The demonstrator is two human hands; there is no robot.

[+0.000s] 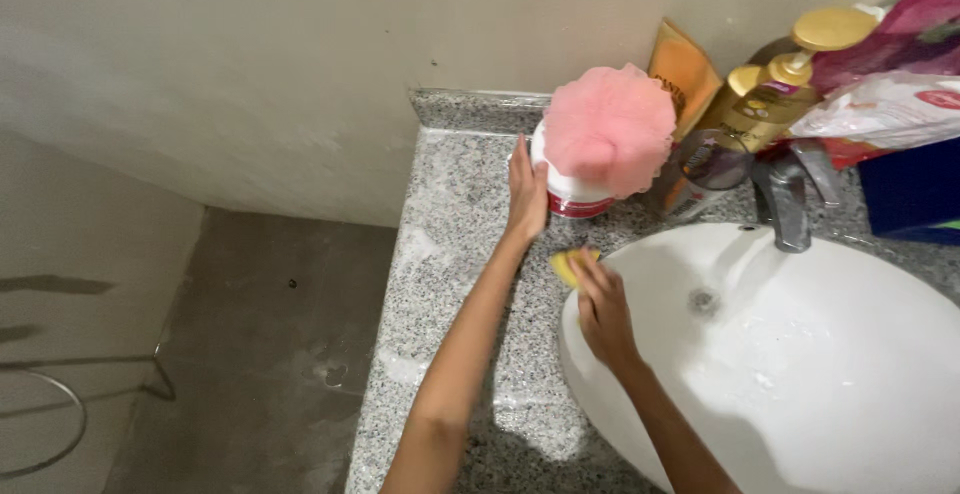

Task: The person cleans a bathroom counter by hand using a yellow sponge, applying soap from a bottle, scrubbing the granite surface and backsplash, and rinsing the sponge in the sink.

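Left hand: the left hand (pixel 526 194) lies flat against the side of a white tub (pixel 566 186), fingers spread on it, not wrapped round.
Right hand: the right hand (pixel 603 306) has its grip clamped on a yellow sponge (pixel 567 264).
Sponge: on the granite counter (pixel 440 254), touching the sink (pixel 800 374) rim, just below the tub.
Tub top: a pink mesh puff (pixel 610 126) sits on it.

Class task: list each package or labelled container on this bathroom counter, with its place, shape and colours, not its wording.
White tub: under left hand, red band, pink mesh puff on top.
Orange tube: flat, against wall.
Gold pump bottles: behind tap.
Plastic packets: far right, white and magenta.
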